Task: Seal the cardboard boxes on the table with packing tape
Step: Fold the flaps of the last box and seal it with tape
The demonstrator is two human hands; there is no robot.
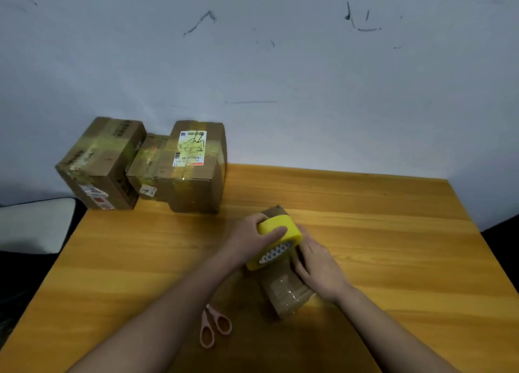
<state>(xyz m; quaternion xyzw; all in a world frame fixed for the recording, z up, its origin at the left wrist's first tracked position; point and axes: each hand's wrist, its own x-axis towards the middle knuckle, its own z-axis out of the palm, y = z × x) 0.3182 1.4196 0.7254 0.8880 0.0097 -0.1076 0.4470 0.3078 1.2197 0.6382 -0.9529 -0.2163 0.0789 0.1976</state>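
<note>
The left hand (250,236) grips the yellow tape roll (276,239), fingers curled round it, so the tape can roll along the small box (283,285) right under it. The right hand (317,266) presses its fingers on the box's side, probably so it won't slide. Pink scissors (214,326) wait nearer the person, ready for cutting. Three boxes (146,162) sit far off by the wall, likely finished.

One head-worn wide-angle view looks forward and down over the tabletop (365,204) — close above the forearms, which enter from the bottom edge. It faces a marked wall (280,63) rising behind the tabletop's far edge — no second view.
</note>
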